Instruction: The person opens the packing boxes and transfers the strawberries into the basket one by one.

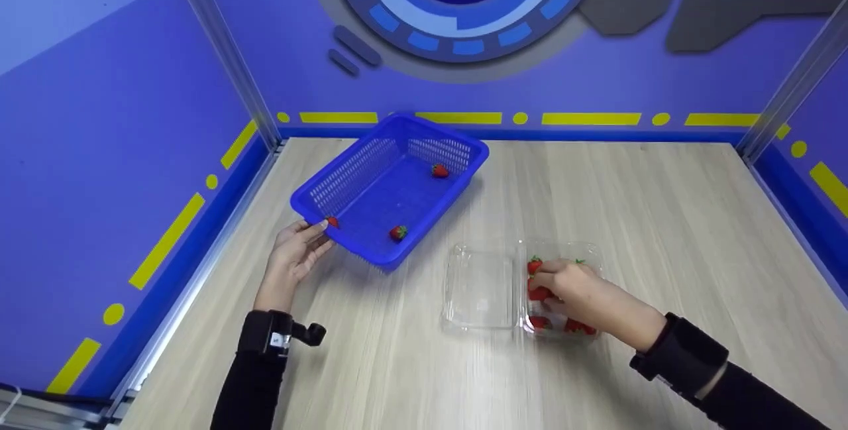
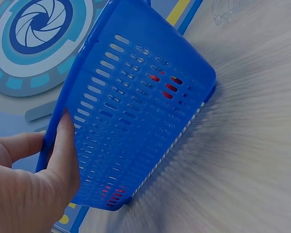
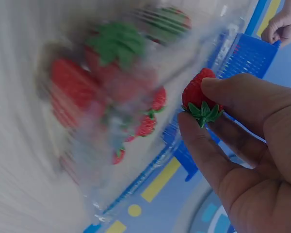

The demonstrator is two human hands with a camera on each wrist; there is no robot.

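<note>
My left hand point(image 1: 294, 258) pinches the near left rim of a blue perforated plastic basket point(image 1: 430, 218), thumb and fingers on either side of the edge in the left wrist view. Inside lie a strawberry point(image 1: 440, 170) at the far right, another strawberry point(image 1: 397, 232) near the front, and a third strawberry point(image 1: 332, 221) beside my left thumb. Over a clear plastic clamshell box point(image 1: 480, 291), my right hand point(image 1: 583, 294) pinches a strawberry point(image 3: 200, 94) between thumb and fingers, its green leaves showing in the right wrist view. Several strawberries point(image 1: 540, 322) lie in the box's right half, partly hidden by that hand.
The box's transparent lid half lies flat to its left, near the basket. Everything stands on a light wood-grain table point(image 1: 411, 370). Blue and purple printed panels point(image 1: 563, 95) enclose its back and sides, with metal posts point(image 1: 228, 52) at the corners.
</note>
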